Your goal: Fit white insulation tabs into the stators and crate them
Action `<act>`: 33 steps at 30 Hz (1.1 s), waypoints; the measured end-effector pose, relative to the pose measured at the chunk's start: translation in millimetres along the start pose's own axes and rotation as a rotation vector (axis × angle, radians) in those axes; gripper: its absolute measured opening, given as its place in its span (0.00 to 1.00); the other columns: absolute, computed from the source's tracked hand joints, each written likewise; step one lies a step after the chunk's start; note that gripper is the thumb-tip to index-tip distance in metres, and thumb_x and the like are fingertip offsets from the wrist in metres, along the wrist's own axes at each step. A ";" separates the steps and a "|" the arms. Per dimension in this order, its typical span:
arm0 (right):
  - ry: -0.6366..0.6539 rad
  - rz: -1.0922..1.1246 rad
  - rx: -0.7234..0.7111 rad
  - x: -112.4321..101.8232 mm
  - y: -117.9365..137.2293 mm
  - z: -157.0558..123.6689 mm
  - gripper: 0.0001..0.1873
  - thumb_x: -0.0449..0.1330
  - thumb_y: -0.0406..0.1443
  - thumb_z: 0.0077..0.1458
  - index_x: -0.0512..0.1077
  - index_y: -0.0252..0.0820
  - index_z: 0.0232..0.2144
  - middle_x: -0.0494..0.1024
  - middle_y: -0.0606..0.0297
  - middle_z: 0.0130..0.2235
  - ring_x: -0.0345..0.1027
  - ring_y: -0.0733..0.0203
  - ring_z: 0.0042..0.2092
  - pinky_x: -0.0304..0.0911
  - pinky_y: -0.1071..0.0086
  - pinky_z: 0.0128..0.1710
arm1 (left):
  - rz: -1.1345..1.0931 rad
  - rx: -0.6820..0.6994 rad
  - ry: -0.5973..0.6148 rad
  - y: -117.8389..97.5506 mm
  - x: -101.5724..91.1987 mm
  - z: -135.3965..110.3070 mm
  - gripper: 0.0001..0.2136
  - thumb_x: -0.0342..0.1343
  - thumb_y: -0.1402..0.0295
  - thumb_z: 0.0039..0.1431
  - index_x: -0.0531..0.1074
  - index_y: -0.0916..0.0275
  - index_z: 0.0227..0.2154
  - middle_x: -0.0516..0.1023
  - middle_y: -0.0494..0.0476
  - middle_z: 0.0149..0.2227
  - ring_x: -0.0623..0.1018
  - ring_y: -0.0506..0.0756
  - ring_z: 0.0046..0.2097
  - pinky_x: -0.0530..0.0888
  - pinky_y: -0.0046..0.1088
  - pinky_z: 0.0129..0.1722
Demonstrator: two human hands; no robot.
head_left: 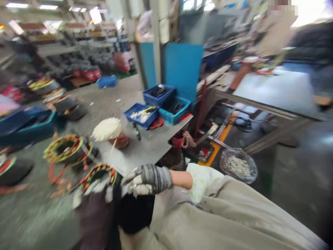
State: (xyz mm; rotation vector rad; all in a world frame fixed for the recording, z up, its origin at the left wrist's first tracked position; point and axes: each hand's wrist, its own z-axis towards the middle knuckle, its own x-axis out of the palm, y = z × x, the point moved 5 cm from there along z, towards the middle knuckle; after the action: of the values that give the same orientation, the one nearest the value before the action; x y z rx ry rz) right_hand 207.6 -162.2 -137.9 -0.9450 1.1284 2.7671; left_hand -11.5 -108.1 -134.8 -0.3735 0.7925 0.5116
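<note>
My right hand (145, 180), in a grey striped glove with pale fingertips, reaches in from the right, its fingers folded together. It sits just above a black rounded object (136, 211) on my lap and holds nothing I can make out. To its left, a blurred pale glove that seems to be my left hand (91, 189) lies beside a ring wrapped in red and green strips (100, 175). The left hand's fingers are hidden. A dark purple-brown piece (96, 222) lies below it.
A grey metal table (148, 147) holds blue crates (158, 95), a white fibrous bundle in a red holder (108, 130) and a marker. Several striped rings lie on the floor at left. A glass bowl (238, 166) sits to the right. A co-worker (277, 33) stands at the back.
</note>
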 end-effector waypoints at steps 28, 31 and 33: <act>-0.151 0.303 0.280 21.4 4.0 -20.8 0.26 0.52 0.50 0.79 0.83 0.44 0.39 0.88 0.57 0.44 0.83 0.59 0.45 0.79 0.66 0.51 | 0.096 -0.315 0.142 -33.6 6.3 0.8 0.18 0.50 0.69 0.76 0.77 0.60 0.63 0.86 0.64 0.59 0.81 0.62 0.64 0.61 0.52 0.78; -0.166 0.318 0.264 18.4 5.2 -18.1 0.28 0.52 0.53 0.79 0.82 0.44 0.38 0.88 0.58 0.43 0.83 0.60 0.43 0.79 0.67 0.49 | 0.098 -0.332 0.139 -38.0 8.2 -0.1 0.18 0.51 0.69 0.76 0.76 0.61 0.63 0.86 0.65 0.59 0.81 0.62 0.64 0.62 0.52 0.78; -0.189 0.308 0.263 13.6 8.8 -19.8 0.27 0.52 0.52 0.79 0.82 0.44 0.37 0.88 0.58 0.42 0.82 0.60 0.42 0.78 0.67 0.49 | 0.104 -0.328 0.122 -40.4 8.1 -0.6 0.16 0.51 0.68 0.76 0.78 0.61 0.60 0.87 0.64 0.57 0.82 0.62 0.63 0.63 0.52 0.77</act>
State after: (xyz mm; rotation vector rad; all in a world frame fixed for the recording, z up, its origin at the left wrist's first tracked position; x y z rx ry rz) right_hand 205.0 -184.2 -150.6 -0.5086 1.6706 2.7509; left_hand 15.7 -139.0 -136.2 -0.6739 0.8499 0.7240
